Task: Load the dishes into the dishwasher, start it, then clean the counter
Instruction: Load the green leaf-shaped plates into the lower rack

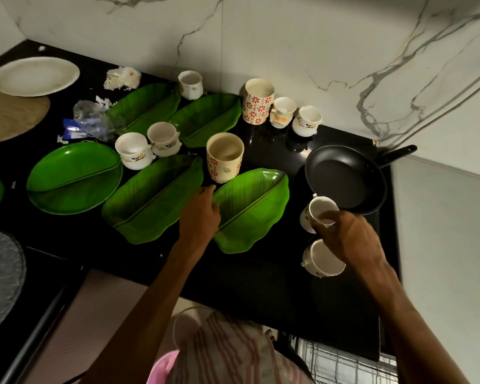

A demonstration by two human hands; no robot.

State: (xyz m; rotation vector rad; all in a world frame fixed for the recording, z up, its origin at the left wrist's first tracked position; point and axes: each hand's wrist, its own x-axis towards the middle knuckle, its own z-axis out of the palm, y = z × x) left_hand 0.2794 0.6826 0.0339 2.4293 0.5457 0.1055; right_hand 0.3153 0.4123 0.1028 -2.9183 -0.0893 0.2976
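Both arms outstretched, left grip point(201, 210) curled and pinching, right grip point(347, 235) curled, fingers clasping downward.

Counter point(261, 286) held 5 leaf trays point(251, 209) centre; pan point(344, 178) lay right; 2 cups point(323, 259) sat before pan; round plate point(35, 76) far left.

Left hand point(200, 214) grips a green leaf plate point(255, 209); right hand point(347, 236) holds a white cup point(320, 212).
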